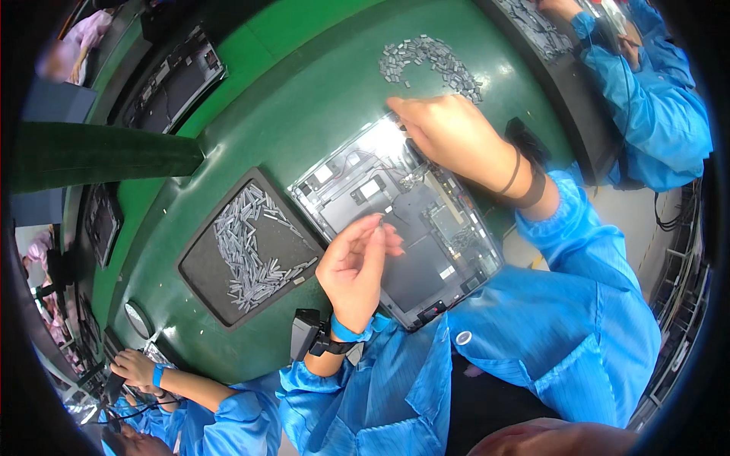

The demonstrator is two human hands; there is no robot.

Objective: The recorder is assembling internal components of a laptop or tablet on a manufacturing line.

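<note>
An opened laptop base (422,275) lies at a slant in front of me, its inside parts, cables and dark panels showing. Over its middle hovers my left hand (356,262), thumb and fingertips pinched together; whatever is between them is too small to name. My right hand (449,131) reaches across the base's far edge with its fingers bent and closed; the back of the hand hides most fingertips and anything they grip. To the left, a dark tray (280,245) holds many thin grey strips (239,247). Beyond my right hand lies a loose heap of short grey pieces (426,59).
The green bench (251,99) carries a green-covered post or bar (114,158) at left. More opened device housings (171,83) stand past it. A co-worker in blue (646,114) sits at the upper right beside a dark tray; another co-worker's hand (135,368) works at the lower left.
</note>
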